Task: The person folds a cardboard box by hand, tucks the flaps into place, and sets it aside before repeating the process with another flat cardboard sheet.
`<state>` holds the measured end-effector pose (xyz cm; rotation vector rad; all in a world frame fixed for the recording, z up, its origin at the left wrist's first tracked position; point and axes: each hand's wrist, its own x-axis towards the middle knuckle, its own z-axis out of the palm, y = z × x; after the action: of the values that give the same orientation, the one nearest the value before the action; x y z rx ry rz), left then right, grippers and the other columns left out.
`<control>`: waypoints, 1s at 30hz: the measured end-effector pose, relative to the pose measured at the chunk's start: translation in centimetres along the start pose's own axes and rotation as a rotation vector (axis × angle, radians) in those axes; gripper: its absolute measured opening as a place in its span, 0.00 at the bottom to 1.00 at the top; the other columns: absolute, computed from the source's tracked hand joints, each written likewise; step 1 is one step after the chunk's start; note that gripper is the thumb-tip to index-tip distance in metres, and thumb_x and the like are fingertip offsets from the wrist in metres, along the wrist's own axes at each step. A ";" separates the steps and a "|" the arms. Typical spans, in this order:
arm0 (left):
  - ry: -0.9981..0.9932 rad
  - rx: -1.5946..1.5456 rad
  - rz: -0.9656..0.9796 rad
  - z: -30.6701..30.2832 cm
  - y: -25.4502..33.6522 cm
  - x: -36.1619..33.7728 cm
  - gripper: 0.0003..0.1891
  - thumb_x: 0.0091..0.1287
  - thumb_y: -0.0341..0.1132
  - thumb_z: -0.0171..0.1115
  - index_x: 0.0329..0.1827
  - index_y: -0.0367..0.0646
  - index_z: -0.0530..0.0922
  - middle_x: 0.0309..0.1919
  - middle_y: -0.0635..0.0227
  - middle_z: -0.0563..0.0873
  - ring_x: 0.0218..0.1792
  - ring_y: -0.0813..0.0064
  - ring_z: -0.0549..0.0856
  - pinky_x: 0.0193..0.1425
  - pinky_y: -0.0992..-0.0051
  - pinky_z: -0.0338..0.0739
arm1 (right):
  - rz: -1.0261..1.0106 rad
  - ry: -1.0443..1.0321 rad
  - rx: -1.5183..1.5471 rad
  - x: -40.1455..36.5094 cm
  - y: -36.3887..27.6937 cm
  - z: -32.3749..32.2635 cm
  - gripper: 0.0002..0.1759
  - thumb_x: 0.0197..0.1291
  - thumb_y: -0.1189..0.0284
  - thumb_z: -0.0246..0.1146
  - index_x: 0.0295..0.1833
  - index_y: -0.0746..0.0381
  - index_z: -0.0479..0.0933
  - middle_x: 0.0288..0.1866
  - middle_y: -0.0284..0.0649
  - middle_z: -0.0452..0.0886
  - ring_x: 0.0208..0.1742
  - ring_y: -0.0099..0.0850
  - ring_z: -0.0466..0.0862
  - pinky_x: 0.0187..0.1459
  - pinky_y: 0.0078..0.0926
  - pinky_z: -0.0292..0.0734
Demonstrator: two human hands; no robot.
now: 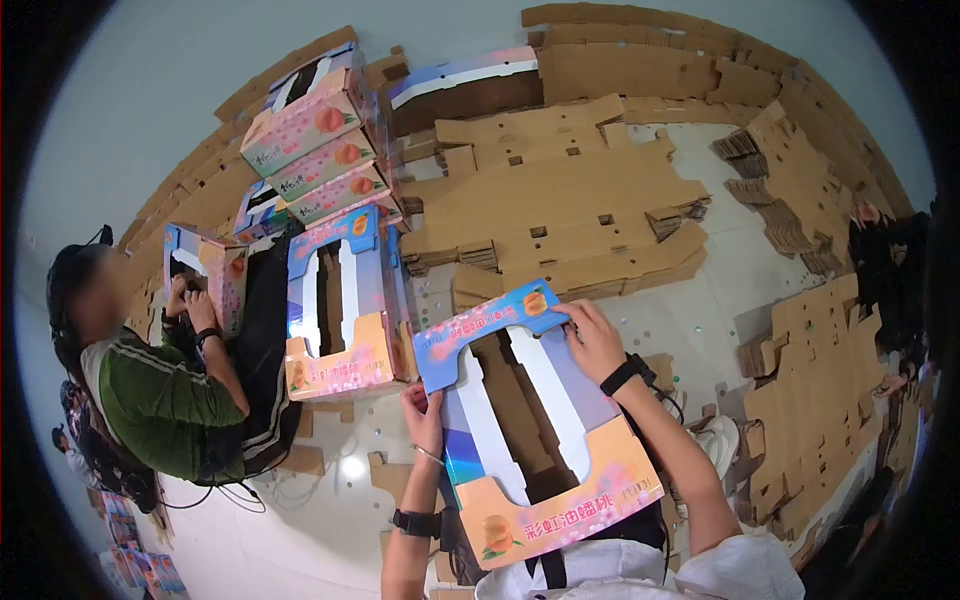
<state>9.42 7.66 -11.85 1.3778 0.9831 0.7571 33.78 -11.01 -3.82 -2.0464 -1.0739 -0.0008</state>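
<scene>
A printed cardboard fruit box (560,500), blue at the far end and orange-pink at the near end, lies in front of me with a long opening in its top. White flaps edge that opening, and bare brown cardboard shows inside. My right hand (594,345) grips the far right corner, thumb and fingers on the blue panel. At the left side edge, my left hand (423,418) pinches the box by its blue flap; some of its fingers are hidden behind the edge. Dark bands circle both wrists.
Left of me stands another printed box (350,375), with a stack of boxes (310,140) behind it. A co-worker in a green top (160,400) handles a box (232,265). Flat brown cardboard sheets (560,190) are piled ahead, and more cardboard (815,390) lies to the right.
</scene>
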 end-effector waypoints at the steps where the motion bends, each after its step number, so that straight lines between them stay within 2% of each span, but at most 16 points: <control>1: 0.008 0.089 0.040 -0.1 0.2 0.1 0.16 0.61 0.33 0.66 0.48 0.37 0.70 0.38 0.65 0.78 0.40 0.76 0.77 0.48 0.76 0.73 | -0.003 -0.002 0.001 -0.1 -0.1 0.0 0.18 0.57 0.78 0.56 0.54 0.57 0.72 0.46 0.40 0.74 0.47 0.41 0.78 0.43 0.38 0.76; 6: 0.015 0.228 0.070 0.6 2.8 0.0 0.13 0.62 0.32 0.65 0.45 0.33 0.76 0.33 0.64 0.83 0.34 0.76 0.80 0.42 0.76 0.75 | 0.022 0.008 0.018 -0.2 -0.3 -0.1 0.17 0.56 0.79 0.56 0.52 0.56 0.74 0.45 0.40 0.74 0.44 0.42 0.79 0.43 0.37 0.76; 8: 0.052 0.306 0.226 0.5 2.3 -0.1 0.12 0.62 0.33 0.65 0.41 0.29 0.79 0.29 0.60 0.85 0.30 0.75 0.82 0.35 0.73 0.76 | 0.031 -0.021 0.052 -0.1 -0.5 -0.4 0.17 0.56 0.79 0.56 0.52 0.56 0.74 0.44 0.40 0.76 0.44 0.42 0.80 0.42 0.37 0.76; 9: 0.048 0.309 0.225 0.5 2.5 -0.2 0.12 0.62 0.33 0.65 0.41 0.29 0.79 0.29 0.60 0.85 0.30 0.75 0.82 0.35 0.73 0.76 | 0.036 -0.019 0.054 -0.2 -0.5 -0.4 0.17 0.56 0.79 0.56 0.52 0.56 0.74 0.44 0.40 0.76 0.44 0.42 0.80 0.42 0.37 0.76; 12: 0.083 0.473 0.301 0.9 4.0 -0.8 0.11 0.65 0.34 0.61 0.36 0.31 0.80 0.25 0.55 0.84 0.25 0.69 0.84 0.31 0.69 0.76 | 0.059 -0.011 0.010 -0.1 -0.5 -0.7 0.17 0.56 0.79 0.55 0.52 0.56 0.75 0.47 0.39 0.78 0.47 0.42 0.80 0.44 0.36 0.77; 14: 0.170 0.700 0.373 1.4 5.8 -1.0 0.13 0.69 0.36 0.57 0.37 0.33 0.81 0.21 0.52 0.82 0.20 0.65 0.81 0.27 0.70 0.73 | -0.037 0.074 -0.066 0.1 -0.6 -0.9 0.20 0.56 0.79 0.55 0.56 0.55 0.73 0.54 0.39 0.77 0.51 0.42 0.79 0.47 0.35 0.77; 15: 0.198 0.727 0.372 1.5 5.6 -0.8 0.14 0.70 0.39 0.55 0.37 0.35 0.81 0.21 0.48 0.80 0.21 0.56 0.80 0.26 0.67 0.72 | -0.042 0.074 -0.068 0.0 -0.5 -0.8 0.20 0.56 0.79 0.55 0.56 0.55 0.73 0.54 0.39 0.77 0.51 0.42 0.79 0.47 0.35 0.77; 19: 0.180 0.727 0.401 1.6 6.0 -0.6 0.13 0.69 0.37 0.56 0.36 0.34 0.79 0.21 0.52 0.82 0.20 0.61 0.82 0.25 0.67 0.72 | 0.097 0.080 0.013 -0.6 -0.1 -0.6 0.25 0.56 0.77 0.58 0.61 0.58 0.69 0.60 0.44 0.73 0.54 0.43 0.77 0.52 0.35 0.75; 21: 0.135 0.457 0.252 1.5 5.9 -0.8 0.08 0.67 0.32 0.58 0.33 0.35 0.76 0.25 0.59 0.83 0.24 0.68 0.81 0.29 0.70 0.73 | 0.161 0.060 0.067 -0.9 0.2 -0.4 0.26 0.55 0.76 0.59 0.62 0.59 0.68 0.61 0.46 0.72 0.55 0.43 0.77 0.53 0.37 0.75; 22: 0.136 0.457 0.256 1.3 5.9 -1.1 0.08 0.67 0.32 0.58 0.33 0.35 0.76 0.25 0.59 0.83 0.24 0.68 0.81 0.29 0.70 0.73 | 0.219 0.009 0.192 -1.3 0.4 -0.3 0.26 0.56 0.74 0.60 0.63 0.59 0.67 0.62 0.46 0.71 0.56 0.43 0.77 0.55 0.37 0.73; 24: 0.033 0.478 0.468 0.4 6.1 -2.4 0.05 0.62 0.28 0.60 0.31 0.37 0.73 0.29 0.63 0.77 0.29 0.70 0.77 0.34 0.73 0.71 | 0.278 -0.045 0.317 -2.6 0.9 -0.6 0.27 0.57 0.72 0.61 0.63 0.60 0.67 0.63 0.47 0.70 0.57 0.42 0.76 0.57 0.38 0.72; 25: -0.093 0.451 0.386 -0.2 7.1 -3.8 0.04 0.58 0.25 0.61 0.31 0.37 0.73 0.33 0.62 0.74 0.33 0.69 0.75 0.39 0.74 0.71 | 0.112 -0.118 0.319 -3.6 1.5 -1.2 0.25 0.57 0.71 0.62 0.62 0.59 0.69 0.63 0.46 0.69 0.58 0.42 0.75 0.58 0.38 0.70; 26: -0.231 0.396 0.323 -1.2 6.8 -4.7 0.04 0.58 0.26 0.61 0.31 0.38 0.74 0.33 0.63 0.75 0.34 0.67 0.75 0.41 0.72 0.71 | -0.058 -0.191 0.322 -4.6 1.9 -1.8 0.24 0.58 0.70 0.62 0.61 0.59 0.70 0.63 0.45 0.69 0.59 0.41 0.74 0.59 0.38 0.69; 28: -0.451 0.495 0.377 -2.2 8.8 -7.3 0.04 0.58 0.28 0.61 0.31 0.38 0.76 0.33 0.63 0.76 0.38 0.64 0.74 0.46 0.69 0.70 | -0.130 -0.314 0.320 -6.2 0.4 -4.6 0.16 0.60 0.68 0.63 0.53 0.60 0.77 0.60 0.44 0.71 0.60 0.41 0.72 0.60 0.36 0.67; 29: -0.441 0.497 0.369 -2.4 9.3 -8.7 0.04 0.58 0.28 0.61 0.31 0.38 0.76 0.33 0.63 0.76 0.38 0.64 0.74 0.46 0.69 0.70 | -0.134 -0.324 0.326 -7.0 -0.4 -6.2 0.16 0.60 0.68 0.63 0.53 0.60 0.77 0.60 0.44 0.71 0.60 0.41 0.72 0.60 0.36 0.67; 30: -0.452 0.564 0.389 -2.5 9.6 -10.0 0.03 0.58 0.28 0.60 0.31 0.38 0.76 0.33 0.63 0.76 0.39 0.63 0.74 0.47 0.68 0.69 | -0.029 -0.365 0.363 -7.7 -1.2 -7.8 0.12 0.59 0.69 0.63 0.47 0.61 0.79 0.55 0.43 0.73 0.57 0.40 0.73 0.58 0.34 0.68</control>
<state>4.00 0.60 -0.95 2.1607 0.5873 0.4171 30.65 -21.03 -0.45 -1.7357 -1.2211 0.5335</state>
